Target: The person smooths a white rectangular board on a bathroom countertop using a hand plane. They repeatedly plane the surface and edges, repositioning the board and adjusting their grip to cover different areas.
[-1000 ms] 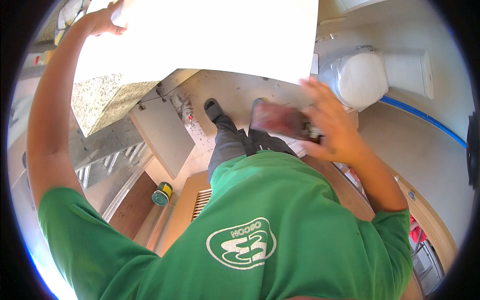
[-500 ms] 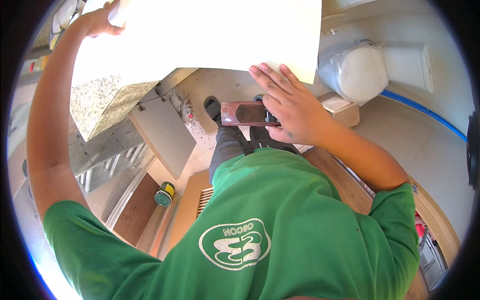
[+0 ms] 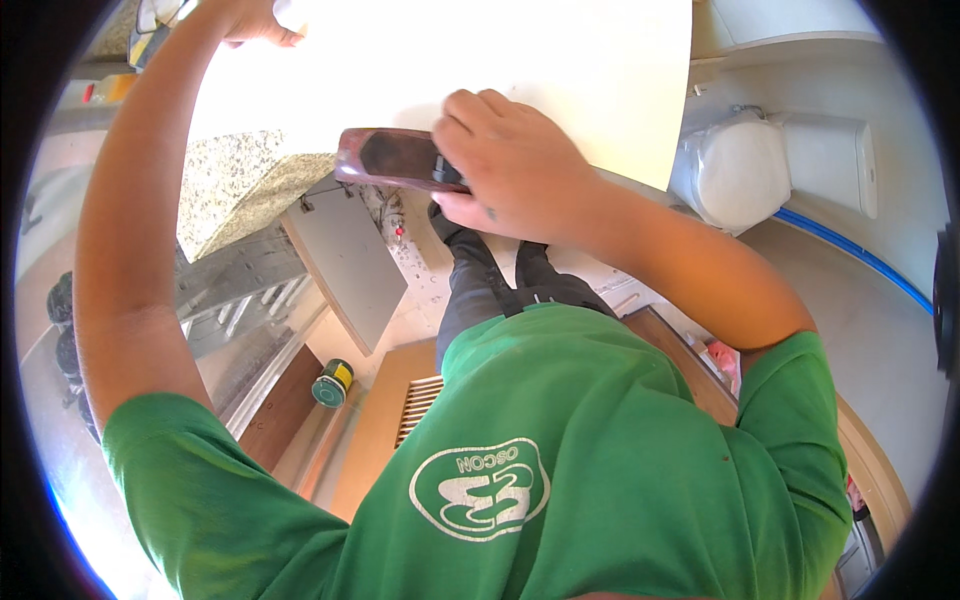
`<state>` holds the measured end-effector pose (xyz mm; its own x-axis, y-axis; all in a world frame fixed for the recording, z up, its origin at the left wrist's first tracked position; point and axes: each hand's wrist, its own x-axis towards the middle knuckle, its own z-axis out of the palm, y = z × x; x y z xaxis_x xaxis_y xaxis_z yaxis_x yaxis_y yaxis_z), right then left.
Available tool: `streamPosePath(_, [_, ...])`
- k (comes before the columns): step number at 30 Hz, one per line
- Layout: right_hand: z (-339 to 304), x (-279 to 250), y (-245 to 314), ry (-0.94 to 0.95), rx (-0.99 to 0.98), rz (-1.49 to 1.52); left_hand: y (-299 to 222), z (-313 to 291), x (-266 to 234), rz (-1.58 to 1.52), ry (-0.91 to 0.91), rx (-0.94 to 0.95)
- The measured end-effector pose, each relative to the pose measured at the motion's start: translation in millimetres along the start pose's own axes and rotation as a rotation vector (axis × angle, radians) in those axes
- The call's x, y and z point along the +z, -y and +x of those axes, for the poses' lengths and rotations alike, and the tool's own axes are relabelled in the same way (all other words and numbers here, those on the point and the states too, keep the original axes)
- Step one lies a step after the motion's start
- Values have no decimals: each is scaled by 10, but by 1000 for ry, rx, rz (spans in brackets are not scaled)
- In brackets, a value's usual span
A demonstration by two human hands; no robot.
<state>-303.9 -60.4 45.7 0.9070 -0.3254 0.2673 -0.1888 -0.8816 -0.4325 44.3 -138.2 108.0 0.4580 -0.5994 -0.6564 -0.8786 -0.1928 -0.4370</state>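
A large white board (image 3: 560,70), washed out by glare, lies over a speckled granite slab (image 3: 235,185). My left hand (image 3: 245,18) is at the board's upper left, its thumb along the top face; the top of the picture cuts off most of its fingers, and it seems to hold the board. At the board's near edge, my right hand (image 3: 510,150) is closed round one end of a dark reddish-brown hand plane (image 3: 395,158). The plane points left, toward the slab, and overlaps the board's edge. Whether it touches the board I cannot tell.
To the right stand a plastic-covered toilet (image 3: 742,172) and a blue pipe (image 3: 850,245) along the floor. Below left are a grey panel (image 3: 350,265), a green-and-yellow can (image 3: 332,384) and a louvred wooden door (image 3: 385,425). A bottle (image 3: 112,90) is at far left.
My right hand has moved left and up with the plane, along the board's near edge. Its fingers, stretched onto the board before, are now curled. The board and left hand appear further right.
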Motion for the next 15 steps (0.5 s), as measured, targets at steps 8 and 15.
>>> streamPosePath(8, [627, 256, 155, 209, 122, -132, 223, 567, 371, -197, -226, 139])
streamPosePath(15, [956, 402, 250, 172, 85, -181, 417, 796, 454, -173, -218, 208])
